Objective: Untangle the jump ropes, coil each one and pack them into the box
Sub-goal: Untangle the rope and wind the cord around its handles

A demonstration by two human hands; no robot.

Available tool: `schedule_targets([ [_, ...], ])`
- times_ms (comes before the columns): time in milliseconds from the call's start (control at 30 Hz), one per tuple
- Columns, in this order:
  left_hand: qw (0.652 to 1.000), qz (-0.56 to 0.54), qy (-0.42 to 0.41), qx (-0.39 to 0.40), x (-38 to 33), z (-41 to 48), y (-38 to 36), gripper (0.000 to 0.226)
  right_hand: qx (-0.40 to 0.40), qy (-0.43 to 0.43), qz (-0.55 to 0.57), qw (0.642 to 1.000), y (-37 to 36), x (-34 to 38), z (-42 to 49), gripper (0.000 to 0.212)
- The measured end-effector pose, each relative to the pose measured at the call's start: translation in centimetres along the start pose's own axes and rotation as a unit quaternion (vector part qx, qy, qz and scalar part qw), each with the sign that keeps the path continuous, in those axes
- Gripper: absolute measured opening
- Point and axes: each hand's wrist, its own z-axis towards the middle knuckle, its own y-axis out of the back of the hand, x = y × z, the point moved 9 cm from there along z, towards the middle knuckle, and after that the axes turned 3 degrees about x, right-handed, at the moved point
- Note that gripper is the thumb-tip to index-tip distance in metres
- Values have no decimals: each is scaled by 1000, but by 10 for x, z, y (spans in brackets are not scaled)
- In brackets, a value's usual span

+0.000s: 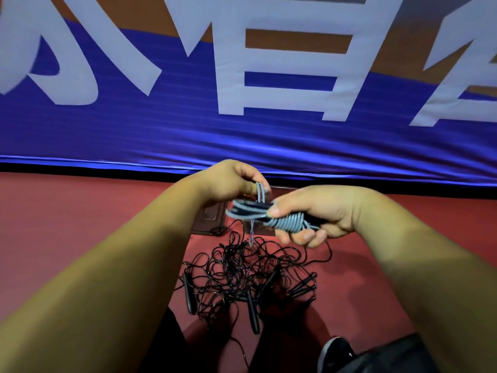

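A light blue jump rope [282, 220] is bundled into a coil, with turns wound round its middle. My right hand [317, 214] grips that bundle, thumb on top. My left hand [231, 179] pinches a loop of the same blue rope at the bundle's far end. Below both hands a tangle of thin black jump ropes [242, 273] with several black handles lies on the red floor. A dark box [212, 219] sits on the floor just behind the tangle, largely hidden by my hands.
A blue and orange banner [242, 103] with large white characters stands upright along the far edge of the red floor [80, 211]. A black shoe [336, 354] and dark trousers show at the bottom right.
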Motion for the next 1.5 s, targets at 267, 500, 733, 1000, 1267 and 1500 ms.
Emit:
schedule_targets([
  [267, 982, 133, -68, -119, -40, -4, 18, 21, -209, -59, -80, 973, 53, -16, 12, 19],
  [500, 934, 336, -50, -109, -35, 4, 10, 36, -362, 8, -121, 924, 90, -5, 1, 29],
  [733, 930, 339, 1, -144, -16, 12, 6, 18, -397, 53, -15, 916, 98, -1, 4, 24],
  [1000, 949, 291, 17, -123, -16, 12, -6, 34, -424, 98, 4, 900, 96, 11, -4, 14],
  [1267, 980, 168, 18, -105, -8, 13, -12, 26, -416, 124, 86, 897, 93, 16, -10, 26],
  [1500, 980, -194, -39, -10, -23, 10, -21, 41, -414, 135, 102, 894, 99, 14, -13, 72],
])
